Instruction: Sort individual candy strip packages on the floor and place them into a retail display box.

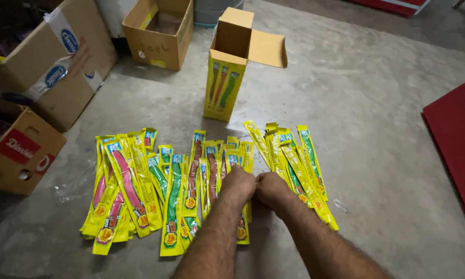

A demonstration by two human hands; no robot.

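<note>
Long yellow candy packets lie on the concrete floor in three heaps: a left heap (119,188) with pink strips, a middle heap (191,175) with green and brown strips, and a right heap (297,165). My left hand (238,183) rests knuckles-up on the middle heap, fingers curled on packets. My right hand (272,188) sits beside it, closed at the lower end of the right heap. What the fingers grip is hidden under the hands. A tall yellow display box (226,77) stands open behind the heaps.
An open brown carton (160,33) stands at the back. A large taped carton (56,62) and a smaller carton with a red label (20,152) sit at the left. A red mat (457,139) lies at the right.
</note>
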